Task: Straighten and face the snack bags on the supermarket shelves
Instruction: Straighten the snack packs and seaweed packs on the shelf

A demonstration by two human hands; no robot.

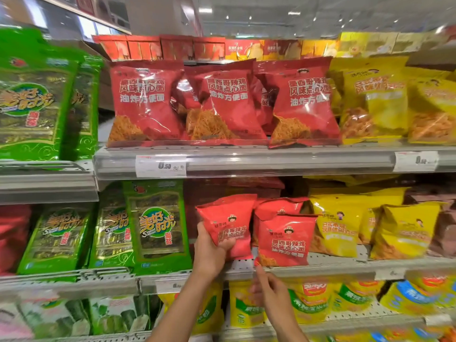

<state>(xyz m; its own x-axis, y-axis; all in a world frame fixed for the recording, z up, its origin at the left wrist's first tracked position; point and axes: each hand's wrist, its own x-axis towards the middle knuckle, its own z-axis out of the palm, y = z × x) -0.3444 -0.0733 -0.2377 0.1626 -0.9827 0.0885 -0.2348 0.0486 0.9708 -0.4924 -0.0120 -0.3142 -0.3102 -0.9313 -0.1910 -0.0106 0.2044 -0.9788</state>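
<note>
- On the far left, green seaweed packs [158, 225] stand upright on the middle shelf [345, 266]; a bag set down carelessly beside them could be pushed against them and tip the nearest one.
- The left hand [212, 253] is clamped on a red snack bag [228, 223], fingers curled round its lower part, and the bag is held tilted just in front of the shelf rather than resting on it. If the grip were loosened before the base is seated, the bag could be dropped onto the lower shelf, and a tight squeeze could crush the brittle noodles inside.
- Just to the right, a second red bag [286, 240] stands at the shelf's front lip, label forward, with a third bag [278, 206] partly hidden behind it. It could be knocked off the edge by a careless brush.
- The right hand [269, 290] is seen below that bag, fingers loose and apart, nothing held; one fingertip is near the bag's bottom corner, and contact cannot be judged.
- The yellow bags [338, 223] to the right lean unevenly.
- The dark gap behind the red bags cannot be made out, so remaining stock is unknown. The right hand is blurred, and both forearms are cut off by the frame's bottom edge.
</note>
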